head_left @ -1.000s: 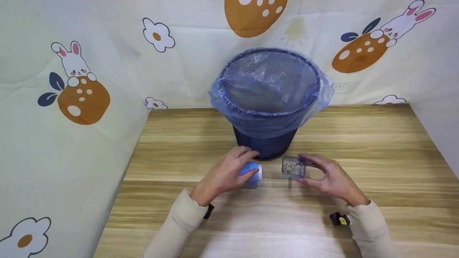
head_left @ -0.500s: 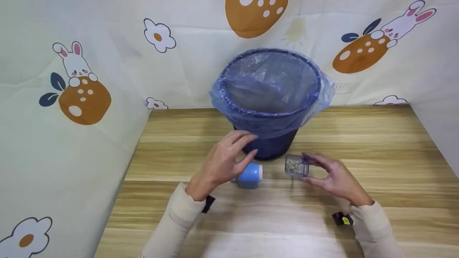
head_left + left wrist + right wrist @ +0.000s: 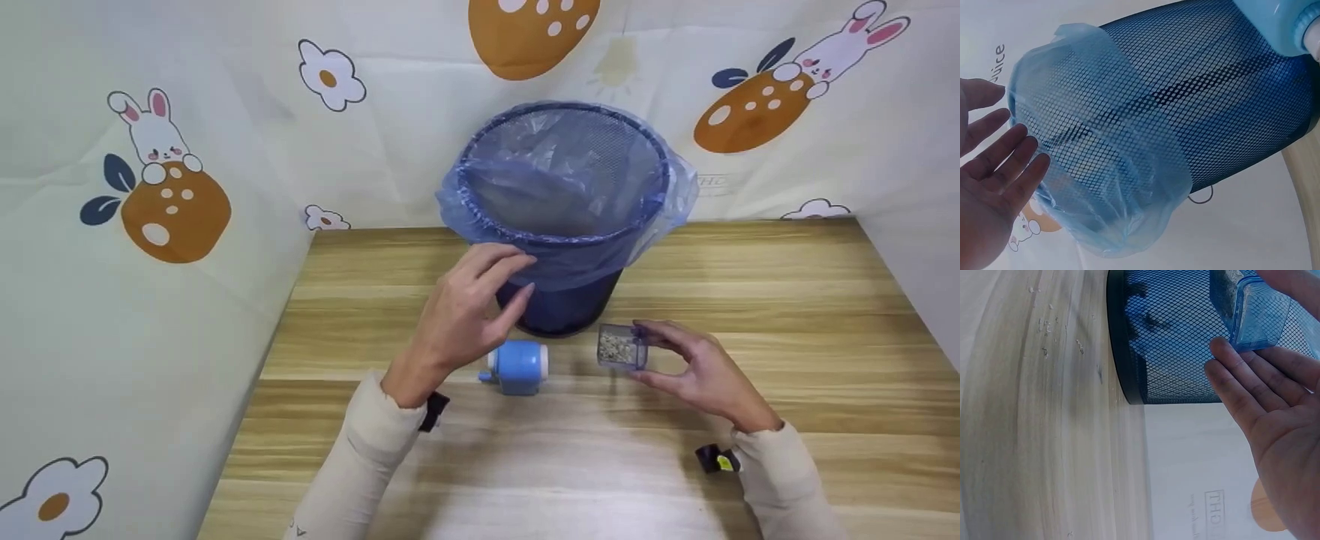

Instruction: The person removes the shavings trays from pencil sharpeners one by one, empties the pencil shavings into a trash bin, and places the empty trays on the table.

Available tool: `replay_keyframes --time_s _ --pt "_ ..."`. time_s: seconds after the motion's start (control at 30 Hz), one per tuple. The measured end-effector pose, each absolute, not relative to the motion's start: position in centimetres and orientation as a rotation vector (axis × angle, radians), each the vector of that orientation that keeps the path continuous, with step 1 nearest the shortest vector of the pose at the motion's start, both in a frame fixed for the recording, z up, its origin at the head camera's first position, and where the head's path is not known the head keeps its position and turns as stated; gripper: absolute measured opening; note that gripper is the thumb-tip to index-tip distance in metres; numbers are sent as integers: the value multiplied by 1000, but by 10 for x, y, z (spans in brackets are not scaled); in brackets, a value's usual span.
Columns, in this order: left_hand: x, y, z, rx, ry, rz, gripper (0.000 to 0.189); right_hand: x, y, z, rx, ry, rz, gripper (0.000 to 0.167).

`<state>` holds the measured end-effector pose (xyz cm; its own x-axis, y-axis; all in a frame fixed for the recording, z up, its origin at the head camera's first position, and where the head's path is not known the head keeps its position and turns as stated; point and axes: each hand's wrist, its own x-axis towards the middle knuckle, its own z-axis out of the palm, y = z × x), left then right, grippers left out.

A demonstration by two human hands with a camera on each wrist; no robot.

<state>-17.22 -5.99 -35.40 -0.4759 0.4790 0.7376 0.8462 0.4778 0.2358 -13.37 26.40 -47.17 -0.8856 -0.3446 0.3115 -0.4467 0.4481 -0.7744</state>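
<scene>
My right hand point(image 3: 697, 367) pinches a small clear shavings drawer point(image 3: 616, 349) between thumb and fingers, just above the table. Greyish pencil shavings lie inside it, and the right wrist view shows the drawer point(image 3: 1261, 318) in front of the mesh bin. To its left a blue crank pencil sharpener point(image 3: 523, 362) stands on the table, its small handle pointing left. My left hand point(image 3: 465, 307) is raised above and behind the sharpener, fingers loosely spread and holding nothing. The left wrist view puts its fingers point(image 3: 1030, 174) close to the bagged bin rim.
A dark blue mesh bin point(image 3: 562, 311) stands at the back of the table, lined with a translucent blue bag point(image 3: 574, 266) folded over its rim. Small crumbs point(image 3: 1045, 326) are scattered on the wooden tabletop point(image 3: 787, 300). A printed cloth point(image 3: 397, 150) hangs behind.
My left hand has let go of the pencil sharpener and risen away towards the bin. My right hand has shifted slightly right with the shavings drawer.
</scene>
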Motion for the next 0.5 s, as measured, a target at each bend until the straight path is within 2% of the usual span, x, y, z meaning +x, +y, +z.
replay_keyframes --time_s 0.23,0.5 --pt "-183 -58 -342 -1036 -2019 -813 20 -132 267 -470 706 -2586 1423 65" --pt "-198 -55 -351 -968 -2060 -790 31 -132 269 -466 712 -2579 1403 66"
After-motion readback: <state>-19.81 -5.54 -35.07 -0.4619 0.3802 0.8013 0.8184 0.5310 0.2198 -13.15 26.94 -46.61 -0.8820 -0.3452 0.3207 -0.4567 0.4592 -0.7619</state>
